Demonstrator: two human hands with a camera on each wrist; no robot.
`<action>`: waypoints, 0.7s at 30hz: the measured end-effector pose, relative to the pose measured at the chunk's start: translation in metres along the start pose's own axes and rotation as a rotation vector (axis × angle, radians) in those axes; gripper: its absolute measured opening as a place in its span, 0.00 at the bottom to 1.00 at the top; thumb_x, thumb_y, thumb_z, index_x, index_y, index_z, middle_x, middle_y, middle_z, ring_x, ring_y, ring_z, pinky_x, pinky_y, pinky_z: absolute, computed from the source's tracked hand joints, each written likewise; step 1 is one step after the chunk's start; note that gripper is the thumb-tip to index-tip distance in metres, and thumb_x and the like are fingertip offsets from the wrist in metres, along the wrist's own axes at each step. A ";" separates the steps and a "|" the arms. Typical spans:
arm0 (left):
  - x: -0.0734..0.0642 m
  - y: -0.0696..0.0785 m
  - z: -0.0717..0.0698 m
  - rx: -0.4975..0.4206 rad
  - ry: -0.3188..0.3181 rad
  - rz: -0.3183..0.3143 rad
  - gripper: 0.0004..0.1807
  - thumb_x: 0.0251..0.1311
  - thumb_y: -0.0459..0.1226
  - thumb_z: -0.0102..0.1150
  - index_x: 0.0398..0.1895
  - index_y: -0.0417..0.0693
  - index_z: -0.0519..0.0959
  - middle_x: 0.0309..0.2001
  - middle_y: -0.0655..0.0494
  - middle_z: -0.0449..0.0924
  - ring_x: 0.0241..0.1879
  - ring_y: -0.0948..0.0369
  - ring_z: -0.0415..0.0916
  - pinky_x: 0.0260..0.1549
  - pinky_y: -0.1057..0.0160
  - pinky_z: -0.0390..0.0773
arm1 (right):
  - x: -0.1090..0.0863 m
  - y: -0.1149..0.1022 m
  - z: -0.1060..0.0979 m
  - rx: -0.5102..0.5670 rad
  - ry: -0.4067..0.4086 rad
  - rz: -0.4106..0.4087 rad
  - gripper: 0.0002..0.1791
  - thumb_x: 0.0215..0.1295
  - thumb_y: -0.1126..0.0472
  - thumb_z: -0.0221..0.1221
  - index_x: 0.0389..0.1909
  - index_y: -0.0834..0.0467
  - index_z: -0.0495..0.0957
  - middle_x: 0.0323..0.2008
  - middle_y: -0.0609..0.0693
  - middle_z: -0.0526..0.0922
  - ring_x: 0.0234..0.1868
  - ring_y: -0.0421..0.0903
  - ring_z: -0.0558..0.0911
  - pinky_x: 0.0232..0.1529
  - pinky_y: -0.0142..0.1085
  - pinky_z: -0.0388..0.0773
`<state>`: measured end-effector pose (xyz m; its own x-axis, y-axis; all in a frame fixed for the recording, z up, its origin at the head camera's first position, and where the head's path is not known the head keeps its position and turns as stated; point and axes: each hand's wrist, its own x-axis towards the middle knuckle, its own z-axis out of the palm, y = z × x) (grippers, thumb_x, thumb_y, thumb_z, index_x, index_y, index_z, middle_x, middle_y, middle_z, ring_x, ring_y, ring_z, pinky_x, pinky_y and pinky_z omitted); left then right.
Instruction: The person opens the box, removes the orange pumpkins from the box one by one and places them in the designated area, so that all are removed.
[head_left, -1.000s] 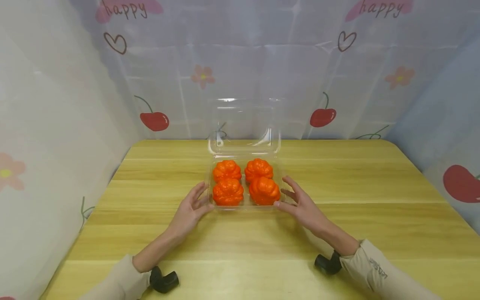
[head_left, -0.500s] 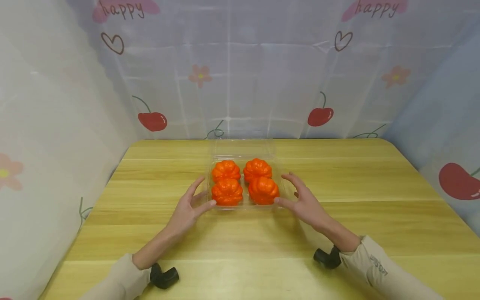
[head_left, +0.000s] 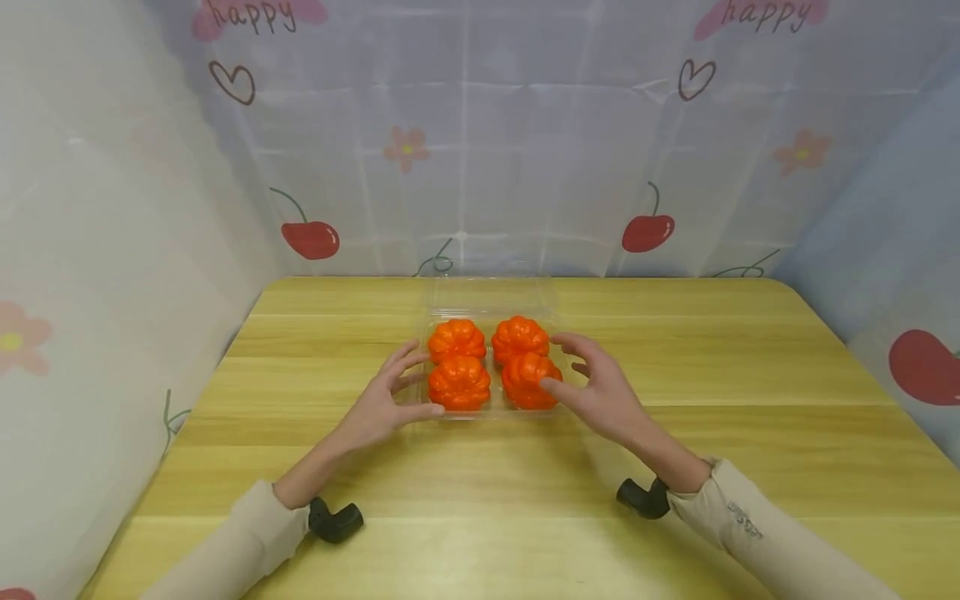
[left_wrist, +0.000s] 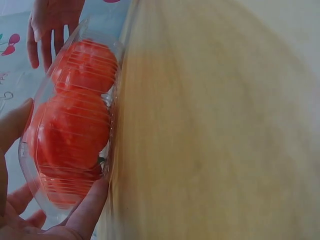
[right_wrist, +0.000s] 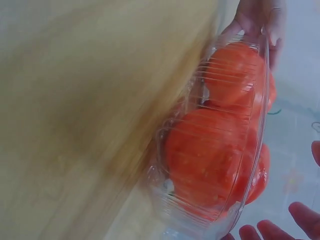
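Observation:
Several orange pumpkins (head_left: 459,383), glossy and lobed, sit in a clear plastic clamshell box (head_left: 495,415). Its lid (head_left: 491,293) leans back behind it, barely visible. My left hand (head_left: 381,402) holds the box's left side, thumb at the front corner and fingers along the side wall. In the left wrist view, the left thumb (left_wrist: 20,120) lies by the rim and a lower finger (left_wrist: 90,210) touches the wall near the table. Over the box's right side, my right hand (head_left: 603,396) is spread, its thumb in front of the near right pumpkin (head_left: 525,383). Its fingers (right_wrist: 267,230) stand apart from the rim.
The box stands on a wooden table (head_left: 480,517). Behind it hangs a patterned curtain (head_left: 525,142) with cherries and flowers, and similar sheets close off both sides. A black wrist mount (head_left: 335,521) is at the left sleeve, another mount (head_left: 643,498) at the right.
The lid has tipped from upright to leaning back. My right hand has lifted off the box's right side and moved inward above it. The left thumb has slid slightly right along the front edge.

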<state>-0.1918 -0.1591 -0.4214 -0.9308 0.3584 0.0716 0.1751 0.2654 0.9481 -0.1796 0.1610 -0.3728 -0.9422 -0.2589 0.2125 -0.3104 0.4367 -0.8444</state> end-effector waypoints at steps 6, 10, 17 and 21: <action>0.000 -0.002 -0.001 0.004 -0.009 -0.014 0.43 0.53 0.40 0.75 0.71 0.45 0.64 0.78 0.56 0.40 0.67 0.43 0.63 0.53 0.52 0.78 | 0.007 -0.006 0.003 -0.110 -0.032 -0.029 0.32 0.61 0.62 0.68 0.63 0.68 0.70 0.63 0.62 0.72 0.63 0.63 0.70 0.60 0.58 0.70; 0.000 0.000 -0.001 -0.008 -0.008 -0.015 0.43 0.52 0.39 0.75 0.71 0.44 0.64 0.78 0.56 0.41 0.67 0.43 0.63 0.53 0.52 0.79 | 0.013 -0.009 0.002 -0.148 -0.082 -0.013 0.33 0.60 0.61 0.68 0.64 0.69 0.69 0.62 0.64 0.73 0.60 0.64 0.72 0.59 0.58 0.72; 0.000 0.001 -0.002 -0.005 -0.007 -0.028 0.44 0.52 0.39 0.75 0.71 0.44 0.63 0.78 0.57 0.41 0.68 0.43 0.62 0.53 0.52 0.78 | 0.018 -0.003 0.009 -0.228 -0.144 -0.003 0.31 0.58 0.63 0.69 0.61 0.69 0.72 0.59 0.62 0.76 0.55 0.59 0.76 0.56 0.52 0.75; 0.000 0.002 0.000 -0.024 -0.015 -0.028 0.44 0.53 0.38 0.75 0.72 0.43 0.62 0.78 0.56 0.39 0.68 0.43 0.62 0.54 0.52 0.78 | 0.017 0.000 0.012 -0.280 -0.124 -0.004 0.29 0.57 0.65 0.68 0.59 0.69 0.74 0.56 0.62 0.78 0.52 0.57 0.77 0.54 0.50 0.76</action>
<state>-0.1915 -0.1589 -0.4197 -0.9303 0.3645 0.0405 0.1411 0.2537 0.9569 -0.1937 0.1460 -0.3750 -0.9238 -0.3565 0.1394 -0.3529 0.6518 -0.6713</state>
